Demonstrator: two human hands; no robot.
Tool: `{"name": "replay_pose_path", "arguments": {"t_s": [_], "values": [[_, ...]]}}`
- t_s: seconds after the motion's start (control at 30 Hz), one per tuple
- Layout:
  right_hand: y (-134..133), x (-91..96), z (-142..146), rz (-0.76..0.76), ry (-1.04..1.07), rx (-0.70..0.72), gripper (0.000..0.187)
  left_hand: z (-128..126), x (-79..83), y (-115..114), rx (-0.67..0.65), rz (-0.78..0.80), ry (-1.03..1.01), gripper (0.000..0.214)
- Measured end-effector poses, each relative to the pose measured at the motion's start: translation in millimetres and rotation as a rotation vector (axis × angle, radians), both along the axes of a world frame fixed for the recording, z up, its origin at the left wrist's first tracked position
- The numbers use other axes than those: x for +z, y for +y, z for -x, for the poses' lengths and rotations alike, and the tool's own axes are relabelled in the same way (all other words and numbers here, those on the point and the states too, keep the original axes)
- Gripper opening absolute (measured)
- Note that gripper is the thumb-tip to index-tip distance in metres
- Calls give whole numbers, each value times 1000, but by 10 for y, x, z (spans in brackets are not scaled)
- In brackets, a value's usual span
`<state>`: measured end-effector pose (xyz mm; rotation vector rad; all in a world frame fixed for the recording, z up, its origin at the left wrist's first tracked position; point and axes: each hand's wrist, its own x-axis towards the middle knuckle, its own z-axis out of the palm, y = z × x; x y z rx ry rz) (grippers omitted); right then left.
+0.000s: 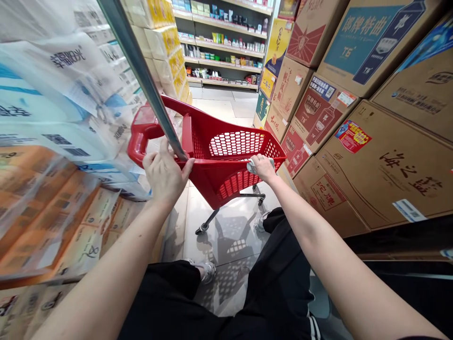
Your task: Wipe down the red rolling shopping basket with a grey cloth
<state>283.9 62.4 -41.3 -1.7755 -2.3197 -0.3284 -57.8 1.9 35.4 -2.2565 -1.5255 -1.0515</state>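
A red plastic shopping cart (233, 123) with a honeycomb mesh basket stands side-on in front of me. At its handle end, my left hand (164, 172) is closed over the near edge, fingers beside the foot of a tall metal pole (150, 87). My right hand (264, 166) presses a pale, bunched cloth (251, 165) against the near rim, toward the cart's narrow end. Part of the cloth is hidden under the fingers. From this angle the basket looks bare inside.
Stacked cardboard cartons (399, 160) wall the right side. Plastic-wrapped paper packs (53, 89) and orange packs (46, 203) crowd the left. Behind the cart, shelves (226, 42) of bottles and tubes cross the aisle. Cart wheels (202, 228) rest on the tiled floor near my feet.
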Motion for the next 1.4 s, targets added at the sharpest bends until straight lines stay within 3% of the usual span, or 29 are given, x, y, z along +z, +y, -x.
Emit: {"name": "replay_pose_path", "arguments": {"t_s": [0.1, 0.3, 0.4, 0.5, 0.6, 0.8, 0.9, 1.07, 1.17, 1.27, 1.4], "values": [[-18, -13, 164, -5, 19, -5, 29, -112, -49, 37, 141, -73, -71, 52], [-152, 26, 1109, -198, 212, 156, 39, -234, -69, 56, 148, -10, -99, 62], [-206, 89, 1392, -240, 268, 210, 41, -237, -58, 69, 149, -7, -92, 65], [-217, 118, 1351, -205, 223, 275, 45, -215, -59, 66, 143, -30, -68, 64], [-185, 57, 1103, -167, 169, 267, 50, -192, -60, 50, 117, -39, -52, 61], [-91, -185, 355, -159, 199, 7, 52, -197, -77, 61, 105, -62, -38, 55], [-131, -248, 138, -161, 306, -90, 55, -222, -101, 80, 101, -84, -56, 55], [-242, -313, 316, -249, 644, -426, 43, -256, -107, 79, 136, -78, -41, 59], [-243, -345, 541, -207, 657, -613, 38, -260, -103, 62, 135, -88, -31, 60], [-225, -417, 731, -146, 634, -640, 40, -256, -107, 51, 128, -102, -23, 57], [-242, -616, 910, -384, 752, -522, 42, -253, -120, 60, 146, -98, -8, 56]]}}
